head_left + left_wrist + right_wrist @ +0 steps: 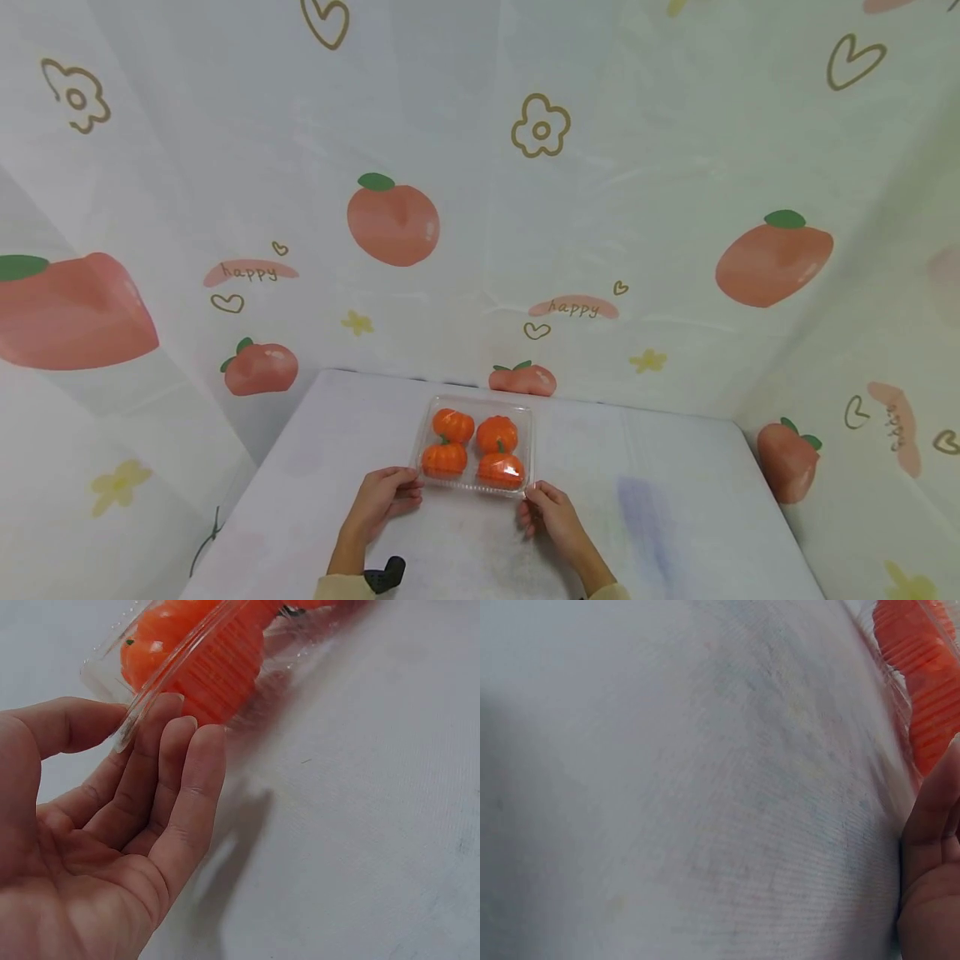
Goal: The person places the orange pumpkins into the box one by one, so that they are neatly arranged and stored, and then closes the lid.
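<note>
A clear plastic clamshell box (474,487) with several small orange pumpkins (453,425) inside sits toward the back of the table, its lid down over them. At its front left corner my left hand (378,500) pinches the rim between thumb and fingers. The left wrist view shows this pinch closely, with the thumb on one side of the plastic edge and fingertips below a pumpkin (217,686). My right hand (558,517) grips the front right corner with thumb and forefinger. Only part of that hand (930,877) shows in the right wrist view, beside the box's ribbed side.
A white cloth (645,533) with faint coloured stains covers the table. Behind and on both sides hangs a white curtain (480,108) printed with peaches, hearts and flowers. A black device (386,575) is at my left wrist. A thin dark cord (204,542) hangs by the left edge.
</note>
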